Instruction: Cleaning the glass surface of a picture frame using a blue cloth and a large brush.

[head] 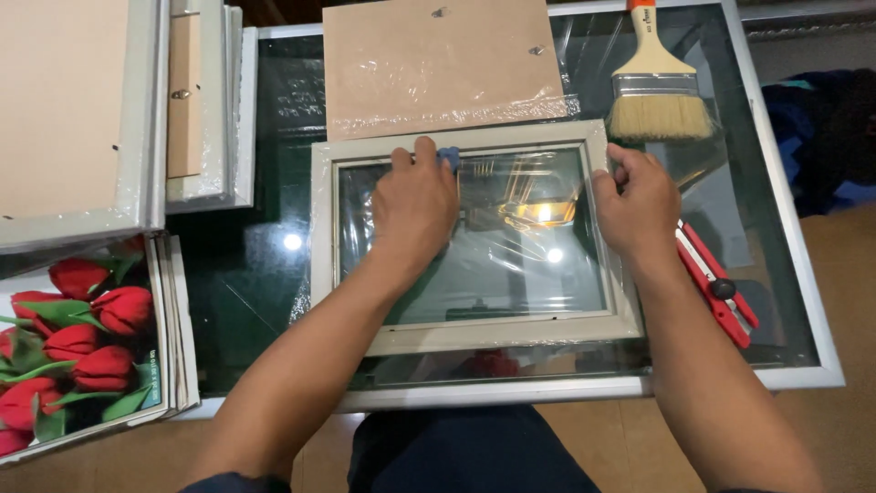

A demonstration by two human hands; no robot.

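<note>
A pale wooden picture frame (474, 336) with a glass pane lies flat on the glass table (803, 301). My left hand (415, 205) presses a small blue cloth (449, 157) against the pane near the frame's top edge; only a bit of the cloth shows past my fingers. My right hand (639, 205) rests on the frame's right side, fingers curled over its outer edge, steadying it.
A brown backing board in plastic wrap (438, 59) lies behind the frame. A wide paintbrush (657, 91) sits at the back right. A red utility knife (716, 285) lies right of my right wrist. Stacked frames (137, 119) and a red tulip print (82, 338) fill the left.
</note>
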